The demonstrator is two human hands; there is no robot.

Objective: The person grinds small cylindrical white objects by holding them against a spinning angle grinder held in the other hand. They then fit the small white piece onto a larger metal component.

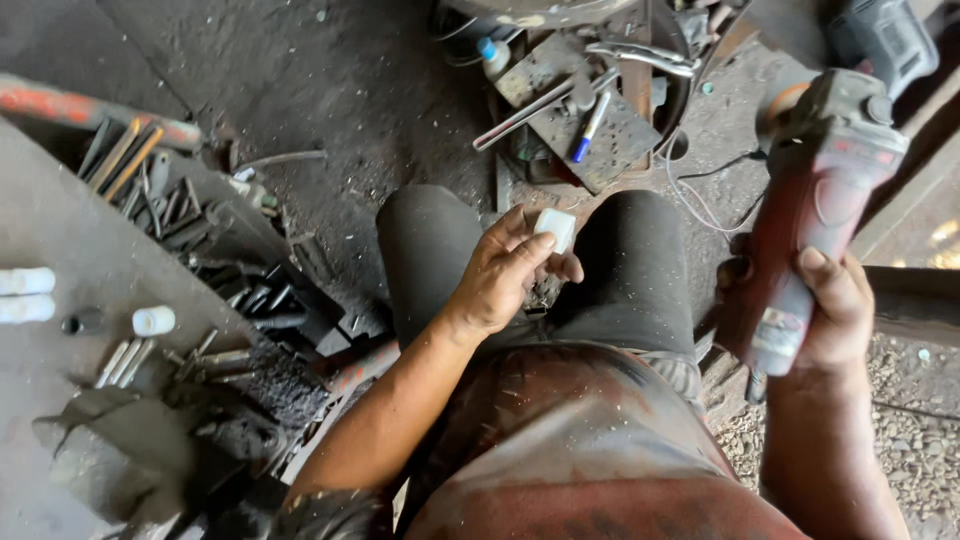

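Note:
My left hand (pixel 505 270) is raised over my knees and pinches a small white block (pixel 556 227) between thumb and fingertips. My right hand (pixel 835 310) is wrapped around the body of a red and grey angle grinder (pixel 820 190), held upright at the right, its head pointing away from me. The grinder's cord (pixel 715 195) trails over the ground beyond my right knee. The two hands are well apart.
A grey bench (pixel 70 240) at the left carries white cylinders (pixel 152 320), metal rods (pixel 125 360) and dark chisels (pixel 180 215). Ahead on the dirty floor lies scrap metal (pixel 585 120), a blue pen (pixel 590 128) and a small bottle (pixel 492 55). Gravel (pixel 920 470) lies at the right.

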